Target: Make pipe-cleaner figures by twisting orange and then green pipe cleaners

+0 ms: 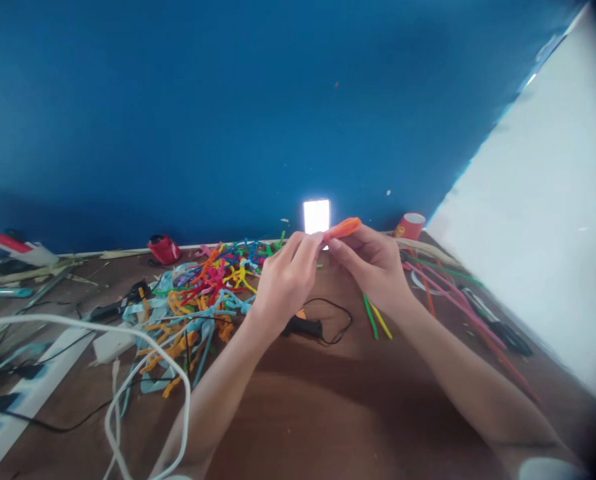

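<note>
My left hand (289, 277) and my right hand (373, 267) meet above the middle of the table. Between their fingertips is a folded loop of orange pipe cleaner (345, 229), its rounded end pointing up and right. Both hands pinch it near its lower end. The lower ends of a green pipe cleaner (371, 317) and a yellow pipe cleaner (381, 321) show under my right hand; their upper parts are hidden. Behind the fingers stands a brightly lit rectangular screen (317, 215). A black-handled tool (303, 327) lies by my left wrist, partly covered.
A tangled heap of coloured pipe cleaners (213, 287) spreads on the left. A white power strip (33, 393) and looping white cable (185, 393) lie nearer. Long pipe cleaners (458, 300), black pens (511, 337) and a red cup (411, 227) are at the right. A blue wall (228, 120) stands behind.
</note>
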Demonstrator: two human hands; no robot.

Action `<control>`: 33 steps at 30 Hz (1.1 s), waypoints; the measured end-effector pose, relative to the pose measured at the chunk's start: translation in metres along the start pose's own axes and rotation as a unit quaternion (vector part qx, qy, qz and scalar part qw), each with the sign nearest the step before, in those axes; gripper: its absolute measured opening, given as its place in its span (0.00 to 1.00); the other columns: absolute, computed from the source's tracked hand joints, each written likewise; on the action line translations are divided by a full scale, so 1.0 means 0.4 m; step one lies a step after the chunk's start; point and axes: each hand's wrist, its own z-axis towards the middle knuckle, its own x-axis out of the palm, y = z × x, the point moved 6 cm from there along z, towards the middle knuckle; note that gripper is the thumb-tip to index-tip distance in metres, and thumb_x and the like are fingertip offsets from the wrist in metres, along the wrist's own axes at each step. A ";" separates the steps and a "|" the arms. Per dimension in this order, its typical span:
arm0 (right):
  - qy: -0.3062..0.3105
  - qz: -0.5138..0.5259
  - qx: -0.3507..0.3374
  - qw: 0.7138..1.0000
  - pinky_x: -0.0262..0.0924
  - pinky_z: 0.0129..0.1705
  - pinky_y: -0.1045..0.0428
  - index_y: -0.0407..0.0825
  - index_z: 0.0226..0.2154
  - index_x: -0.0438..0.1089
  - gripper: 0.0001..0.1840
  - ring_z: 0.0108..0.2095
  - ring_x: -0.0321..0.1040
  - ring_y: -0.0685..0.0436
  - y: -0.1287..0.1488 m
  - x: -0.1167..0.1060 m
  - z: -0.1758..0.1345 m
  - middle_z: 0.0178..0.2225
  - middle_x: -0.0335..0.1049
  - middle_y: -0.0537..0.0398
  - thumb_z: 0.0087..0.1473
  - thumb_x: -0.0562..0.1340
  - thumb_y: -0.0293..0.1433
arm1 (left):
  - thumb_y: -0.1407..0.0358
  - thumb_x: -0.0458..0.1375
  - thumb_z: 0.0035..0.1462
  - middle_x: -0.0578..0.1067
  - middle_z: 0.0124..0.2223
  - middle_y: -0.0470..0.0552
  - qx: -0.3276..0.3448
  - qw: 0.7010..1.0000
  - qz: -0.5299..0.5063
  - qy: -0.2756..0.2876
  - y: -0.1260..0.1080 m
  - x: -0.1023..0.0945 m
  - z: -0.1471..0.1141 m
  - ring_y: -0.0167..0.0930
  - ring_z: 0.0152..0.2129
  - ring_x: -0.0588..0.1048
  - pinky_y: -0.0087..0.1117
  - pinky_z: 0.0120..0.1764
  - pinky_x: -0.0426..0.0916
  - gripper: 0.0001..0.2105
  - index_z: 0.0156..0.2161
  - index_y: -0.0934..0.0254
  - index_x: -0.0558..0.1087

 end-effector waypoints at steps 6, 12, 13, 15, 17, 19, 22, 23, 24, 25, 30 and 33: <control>0.063 0.010 0.025 0.998 0.57 0.23 0.57 0.49 0.44 0.70 0.09 0.23 0.62 0.55 -0.018 0.017 -0.003 0.24 0.68 0.63 0.61 0.63 0.34 | 0.69 0.53 0.67 0.79 0.33 0.49 -0.118 0.992 -0.041 -0.006 0.026 -0.012 0.006 0.26 0.28 0.77 0.26 0.30 0.67 0.05 0.40 0.64 0.72; 0.062 -0.043 -0.010 0.997 0.62 0.28 0.56 0.50 0.43 0.69 0.09 0.27 0.68 0.52 -0.013 -0.002 0.004 0.28 0.72 0.59 0.61 0.63 0.35 | 0.61 0.52 0.68 0.72 0.26 0.43 -0.303 0.890 -0.326 0.098 0.039 0.021 -0.005 0.23 0.17 0.73 0.23 0.20 0.67 0.10 0.36 0.63 0.69; 0.068 -0.045 -0.018 0.996 0.63 0.29 0.55 0.50 0.42 0.69 0.08 0.29 0.69 0.51 -0.009 -0.003 0.004 0.29 0.72 0.59 0.61 0.63 0.35 | 0.60 0.53 0.67 0.71 0.26 0.43 -0.321 0.865 -0.370 0.108 0.035 0.024 -0.006 0.23 0.17 0.73 0.22 0.19 0.67 0.10 0.36 0.63 0.68; 0.081 -0.045 -0.033 0.995 0.64 0.31 0.54 0.50 0.42 0.70 0.07 0.31 0.70 0.50 -0.001 -0.003 0.005 0.29 0.72 0.58 0.61 0.63 0.34 | 0.60 0.54 0.66 0.70 0.25 0.43 -0.339 0.830 -0.426 0.120 0.029 0.025 -0.005 0.23 0.16 0.73 0.22 0.17 0.67 0.11 0.34 0.63 0.67; 0.084 -0.056 -0.040 0.994 0.63 0.32 0.54 0.50 0.42 0.71 0.07 0.31 0.70 0.50 0.002 -0.005 0.006 0.29 0.71 0.58 0.61 0.64 0.34 | 0.60 0.55 0.65 0.70 0.25 0.42 -0.346 0.807 -0.460 0.131 0.029 0.025 -0.001 0.22 0.15 0.72 0.22 0.16 0.67 0.11 0.33 0.64 0.67; 0.081 -0.075 -0.038 0.993 0.62 0.30 0.55 0.50 0.42 0.72 0.09 0.30 0.68 0.51 0.002 -0.012 0.007 0.29 0.71 0.58 0.60 0.65 0.34 | 0.60 0.56 0.65 0.70 0.24 0.42 -0.351 0.787 -0.484 0.153 0.032 0.025 0.002 0.22 0.15 0.71 0.21 0.16 0.65 0.11 0.33 0.64 0.68; 0.104 -0.077 -0.031 0.991 0.63 0.29 0.55 0.50 0.46 0.73 0.12 0.28 0.68 0.52 -0.001 -0.016 0.007 0.32 0.73 0.57 0.59 0.65 0.33 | 0.58 0.59 0.63 0.70 0.23 0.42 -0.362 0.750 -0.514 0.206 0.040 0.026 -0.001 0.20 0.14 0.69 0.19 0.16 0.63 0.13 0.31 0.65 0.67; 0.121 -0.066 -0.032 0.990 0.64 0.30 0.55 0.50 0.47 0.73 0.13 0.28 0.68 0.52 -0.002 -0.015 0.005 0.33 0.74 0.56 0.59 0.65 0.32 | 0.58 0.60 0.62 0.70 0.23 0.42 -0.366 0.735 -0.524 0.226 0.041 0.026 -0.003 0.19 0.13 0.68 0.18 0.16 0.62 0.13 0.31 0.65 0.68; 0.139 -0.052 -0.035 0.988 0.65 0.30 0.55 0.50 0.47 0.74 0.13 0.29 0.67 0.53 -0.001 -0.013 0.003 0.34 0.74 0.56 0.59 0.65 0.32 | 0.58 0.61 0.61 0.70 0.23 0.42 -0.370 0.719 -0.535 0.244 0.043 0.026 -0.007 0.18 0.13 0.68 0.18 0.16 0.61 0.13 0.31 0.65 0.68; 0.155 -0.038 -0.038 0.986 0.65 0.29 0.56 0.50 0.47 0.74 0.13 0.28 0.67 0.53 0.000 -0.010 0.000 0.34 0.73 0.55 0.59 0.65 0.31 | 0.58 0.61 0.61 0.70 0.23 0.41 -0.375 0.702 -0.545 0.263 0.044 0.027 -0.011 0.18 0.13 0.67 0.17 0.16 0.60 0.13 0.32 0.65 0.69; 0.169 0.007 -0.024 0.985 0.59 0.21 0.58 0.51 0.47 0.75 0.12 0.25 0.65 0.54 -0.004 -0.004 -0.003 0.31 0.72 0.57 0.60 0.65 0.30 | 0.58 0.62 0.61 0.69 0.22 0.41 -0.394 0.647 -0.584 0.292 0.045 0.041 -0.021 0.17 0.13 0.65 0.17 0.16 0.58 0.11 0.35 0.66 0.72; 0.147 0.017 -0.016 0.989 0.56 0.20 0.59 0.50 0.46 0.74 0.10 0.22 0.63 0.56 -0.009 -0.005 0.004 0.26 0.69 0.60 0.61 0.63 0.30 | 0.57 0.62 0.60 0.71 0.23 0.43 -0.391 0.682 -0.564 0.253 0.050 0.047 -0.013 0.19 0.15 0.68 0.19 0.18 0.62 0.13 0.32 0.66 0.70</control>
